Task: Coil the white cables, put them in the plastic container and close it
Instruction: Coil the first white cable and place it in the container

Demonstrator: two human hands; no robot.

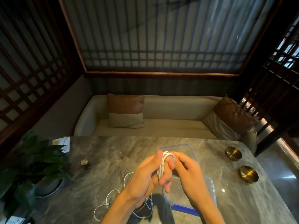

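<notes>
My left hand (pixel 146 173) holds a coiled white cable (pixel 163 165) upright, with its loops wrapped around the fingers. My right hand (pixel 188 173) pinches the same coil from the right, near its top. A loose white cable (pixel 111 199) lies in curves on the marble table, below and left of my hands. The clear plastic container (pixel 208 189) with a blue clip sits open under my right hand. Its clear lid (pixel 189 148) lies flat just beyond my fingers.
A potted green plant (pixel 32 168) stands at the table's left edge. A small dark jar (pixel 85 164) sits near it. Two brass ashtrays (pixel 233 153) (pixel 248 173) rest on the right. A beige sofa with cushions (pixel 126 110) is behind the table.
</notes>
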